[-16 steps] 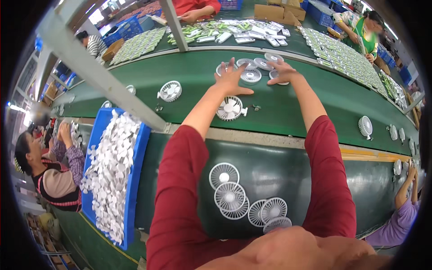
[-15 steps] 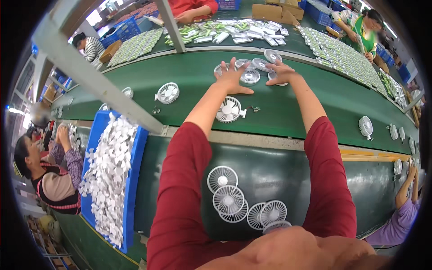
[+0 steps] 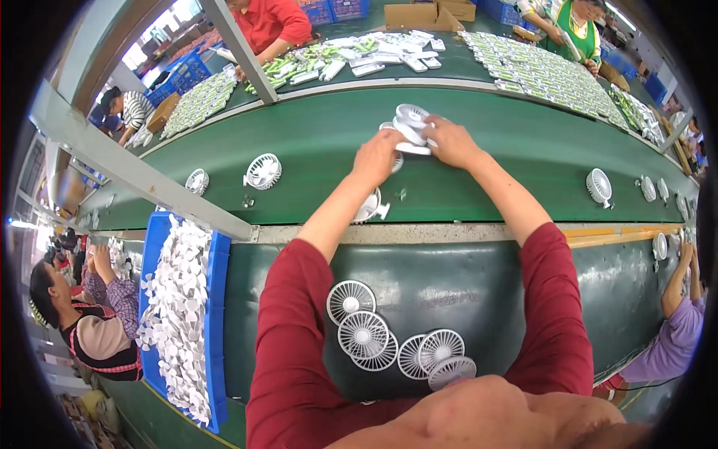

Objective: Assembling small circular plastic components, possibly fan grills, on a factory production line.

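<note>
Both my arms, in dark red sleeves, reach out over a green conveyor belt. My left hand and my right hand are closed together on a bunch of small white round fans, gathered between them above the belt. Another white fan lies on the belt just under my left forearm. Several white fan grilles lie overlapping on the green worktop close to my body.
A blue bin full of white fan blades stands at my left. Single white fans lie on the belt at the left and right. A grey metal beam crosses overhead. Other workers sit around, and rows of parts cover the far table.
My hands have drawn the spread-out fans together into one bunch between them. The view has shifted, and the belt's loose fans appear further right.
</note>
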Available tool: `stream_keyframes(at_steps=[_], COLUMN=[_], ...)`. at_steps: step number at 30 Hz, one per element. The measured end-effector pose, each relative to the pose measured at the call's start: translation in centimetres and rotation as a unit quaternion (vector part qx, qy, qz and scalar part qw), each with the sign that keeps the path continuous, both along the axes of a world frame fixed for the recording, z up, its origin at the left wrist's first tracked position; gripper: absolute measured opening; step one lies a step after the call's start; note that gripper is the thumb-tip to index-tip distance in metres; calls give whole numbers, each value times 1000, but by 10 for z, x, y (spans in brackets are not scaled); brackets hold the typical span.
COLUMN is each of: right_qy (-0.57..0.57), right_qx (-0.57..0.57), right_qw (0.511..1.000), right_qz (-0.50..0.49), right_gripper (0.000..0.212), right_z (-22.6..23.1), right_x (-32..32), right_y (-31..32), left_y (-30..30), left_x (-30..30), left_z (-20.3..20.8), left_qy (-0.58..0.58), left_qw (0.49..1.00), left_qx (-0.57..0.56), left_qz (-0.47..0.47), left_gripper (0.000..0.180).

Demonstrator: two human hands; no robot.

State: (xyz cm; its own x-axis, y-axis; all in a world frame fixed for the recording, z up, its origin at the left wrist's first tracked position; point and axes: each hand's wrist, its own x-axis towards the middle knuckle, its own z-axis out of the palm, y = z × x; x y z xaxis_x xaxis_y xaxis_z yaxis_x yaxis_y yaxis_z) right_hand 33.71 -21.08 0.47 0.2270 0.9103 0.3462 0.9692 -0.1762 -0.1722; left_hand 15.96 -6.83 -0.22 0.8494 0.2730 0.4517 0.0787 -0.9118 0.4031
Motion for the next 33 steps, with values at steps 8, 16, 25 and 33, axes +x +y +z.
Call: stream_keyframes(at_steps=[8, 16, 25, 33], right_qy=[213, 305, 196, 275], right_qx=[-89, -173, 84, 111], right_qw=[951, 890, 975, 955], right_qz=[206, 292, 64, -7], right_gripper=[22, 36, 54, 62], right_z=[75, 77, 13, -27], right_x=[-84, -127, -77, -67], right_y=[-142, -194, -68, -74], left_y=[-111, -160, -68, -51], left_x=[-111, -186, -111, -78], left_z=[42, 69, 34, 8], left_qy=[53, 219, -27, 14], left_qw=[950, 876, 998, 983], left_qx=[-194, -163, -15, 163], left_qz=[-237, -399, -61, 86], left_gripper=[26, 57, 41, 9])
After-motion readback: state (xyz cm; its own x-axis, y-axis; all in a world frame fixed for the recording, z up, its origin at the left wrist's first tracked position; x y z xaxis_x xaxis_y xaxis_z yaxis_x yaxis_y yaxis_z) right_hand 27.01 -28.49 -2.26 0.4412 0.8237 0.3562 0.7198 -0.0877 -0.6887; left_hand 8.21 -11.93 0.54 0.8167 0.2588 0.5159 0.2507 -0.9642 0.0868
